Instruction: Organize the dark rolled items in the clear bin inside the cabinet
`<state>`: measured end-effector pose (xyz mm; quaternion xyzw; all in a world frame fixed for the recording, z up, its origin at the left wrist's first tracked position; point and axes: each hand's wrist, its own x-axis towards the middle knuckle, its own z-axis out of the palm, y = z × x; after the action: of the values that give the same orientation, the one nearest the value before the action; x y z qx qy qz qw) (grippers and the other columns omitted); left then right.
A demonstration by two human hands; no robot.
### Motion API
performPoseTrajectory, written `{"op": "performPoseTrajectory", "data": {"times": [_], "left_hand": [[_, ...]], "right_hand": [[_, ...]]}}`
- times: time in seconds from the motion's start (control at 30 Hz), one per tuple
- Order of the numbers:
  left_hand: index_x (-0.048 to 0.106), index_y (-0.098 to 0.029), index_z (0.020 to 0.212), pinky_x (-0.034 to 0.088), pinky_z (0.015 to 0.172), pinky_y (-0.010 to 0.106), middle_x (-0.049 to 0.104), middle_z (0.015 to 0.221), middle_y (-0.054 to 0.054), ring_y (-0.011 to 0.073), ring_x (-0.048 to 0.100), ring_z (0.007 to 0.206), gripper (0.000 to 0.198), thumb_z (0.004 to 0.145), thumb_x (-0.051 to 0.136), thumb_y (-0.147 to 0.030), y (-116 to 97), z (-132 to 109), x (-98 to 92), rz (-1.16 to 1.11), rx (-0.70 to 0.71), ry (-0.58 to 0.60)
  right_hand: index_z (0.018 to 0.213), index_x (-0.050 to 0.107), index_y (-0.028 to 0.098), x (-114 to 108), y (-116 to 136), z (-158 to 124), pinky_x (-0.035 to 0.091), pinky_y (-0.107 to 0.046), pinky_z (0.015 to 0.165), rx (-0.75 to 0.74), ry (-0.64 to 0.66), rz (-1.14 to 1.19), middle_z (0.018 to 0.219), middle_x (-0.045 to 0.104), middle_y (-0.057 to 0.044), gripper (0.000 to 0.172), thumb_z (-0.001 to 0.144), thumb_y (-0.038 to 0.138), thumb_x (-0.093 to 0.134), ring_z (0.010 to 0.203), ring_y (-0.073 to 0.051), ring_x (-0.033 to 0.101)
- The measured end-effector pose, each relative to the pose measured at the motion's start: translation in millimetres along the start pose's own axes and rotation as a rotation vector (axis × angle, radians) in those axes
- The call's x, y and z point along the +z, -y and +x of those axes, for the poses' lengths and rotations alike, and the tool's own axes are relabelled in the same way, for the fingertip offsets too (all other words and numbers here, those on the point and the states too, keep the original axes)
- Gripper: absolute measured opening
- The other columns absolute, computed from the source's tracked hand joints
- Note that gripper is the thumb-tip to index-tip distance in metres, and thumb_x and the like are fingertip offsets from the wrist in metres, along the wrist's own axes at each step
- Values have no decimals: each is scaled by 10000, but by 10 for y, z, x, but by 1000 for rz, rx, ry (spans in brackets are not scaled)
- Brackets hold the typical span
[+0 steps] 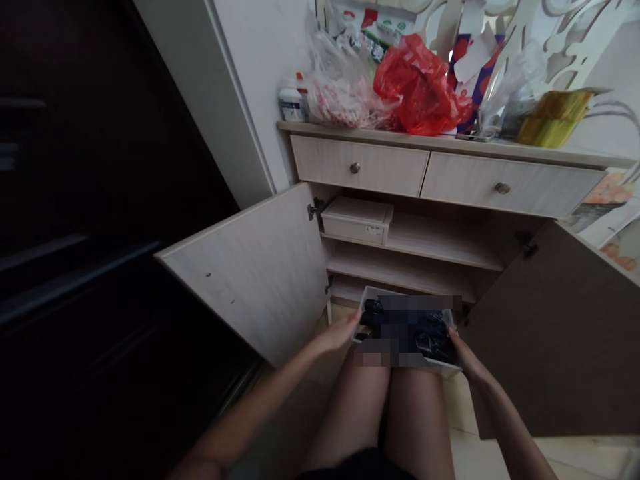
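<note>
A white storage box [445, 367] with dark, folded-looking contents [435, 337] is held level above my knees. My left hand [345, 331] grips its left end, and my right hand [463, 353] grips its right end. Blurred blocks cover part of the contents, so I cannot make out what they are. Just beyond the box stands the open cabinet, with a white lidded box [355, 220] on the left of its upper shelf [445, 247].
The cabinet's left door [255, 273] and right door [560, 333] stand swung out on either side. Above them are two closed drawers [360, 163]. A red plastic bag [417, 87], a clear bag [337, 87] and a white bottle [291, 105] crowd the cabinet top.
</note>
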<state>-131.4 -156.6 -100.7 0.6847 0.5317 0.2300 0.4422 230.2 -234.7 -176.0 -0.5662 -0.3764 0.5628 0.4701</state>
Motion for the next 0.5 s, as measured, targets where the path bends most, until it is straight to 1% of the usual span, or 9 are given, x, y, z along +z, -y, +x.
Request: {"op": "performPoseTrajectory", "data": {"times": [0.03, 0.07, 0.13, 0.17, 0.2, 0.27, 0.37, 0.43, 0.5], "left_hand": [[691, -178, 1234, 375, 1140, 429, 646, 1338, 127, 312, 531, 1329, 725, 926, 287, -696, -105, 134, -175, 82, 29, -24], [689, -167, 1230, 377, 1135, 427, 656, 1322, 136, 312, 549, 1308, 666, 941, 333, -650, -231, 303, -367, 173, 102, -133], [596, -134, 1345, 358, 1144, 429, 600, 1389, 162, 305, 526, 1326, 578, 953, 442, -531, -519, 728, -760, 398, 271, -353], [546, -112, 1390, 347, 1149, 439, 577, 1410, 182, 307, 504, 1343, 560, 958, 473, -459, -663, 963, -940, 519, 326, -406], [512, -89, 1414, 341, 1151, 447, 555, 1425, 202, 311, 481, 1361, 544, 955, 496, -382, -798, 1200, -1099, 636, 367, -433], [473, -71, 1438, 318, 1166, 447, 476, 1493, 216, 313, 416, 1411, 558, 915, 553, -247, -1015, 1630, -1335, 842, 424, -426], [502, -102, 1422, 294, 1179, 474, 511, 1465, 204, 318, 439, 1393, 553, 881, 584, -180, -1179, 2071, -1488, 1046, 420, -377], [552, -132, 1387, 338, 1148, 485, 588, 1385, 189, 315, 518, 1320, 483, 905, 536, -164, -1202, 2221, -1497, 1103, 394, -339], [584, -160, 1360, 415, 1083, 459, 613, 1355, 178, 299, 579, 1248, 442, 936, 460, -145, -1188, 2285, -1467, 1098, 374, -313]], "right_hand": [[1146, 725, 260, -7, 2, -2, 388, -490, 1132, 18, 6, 7, 1203, 710, -71, 693, 777, 816, 538, 1294, -296, 553], [1165, 720, 259, -12, 8, -4, 384, -482, 1137, 42, 18, 12, 1212, 706, -70, 705, 779, 819, 532, 1296, -295, 552], [1201, 708, 254, -10, 21, -10, 378, -471, 1143, 63, 40, 15, 1223, 702, -69, 723, 795, 818, 510, 1297, -293, 551], [1220, 700, 254, -3, 26, -16, 368, -468, 1150, 58, 43, 13, 1232, 698, -67, 725, 806, 814, 499, 1305, -290, 544], [1235, 693, 257, 5, 31, -23, 354, -464, 1161, 50, 40, 9, 1245, 692, -62, 723, 813, 809, 494, 1317, -287, 533], [1261, 681, 267, 25, 38, -42, 319, -464, 1181, 32, 19, 6, 1279, 675, -51, 721, 816, 804, 498, 1351, -284, 497], [1277, 672, 279, 44, 41, -70, 283, -475, 1196, 30, -15, 10, 1336, 639, -44, 733, 801, 813, 508, 1390, -290, 447], [1277, 672, 278, 43, 34, -82, 275, -474, 1199, 40, -35, 18, 1371, 614, -49, 748, 794, 823, 505, 1400, -293, 434], [1285, 666, 270, 31, 23, -85, 277, -473, 1196, 38, -38, 16, 1391, 597, -61, 768, 790, 832, 496, 1402, -293, 431]]}}
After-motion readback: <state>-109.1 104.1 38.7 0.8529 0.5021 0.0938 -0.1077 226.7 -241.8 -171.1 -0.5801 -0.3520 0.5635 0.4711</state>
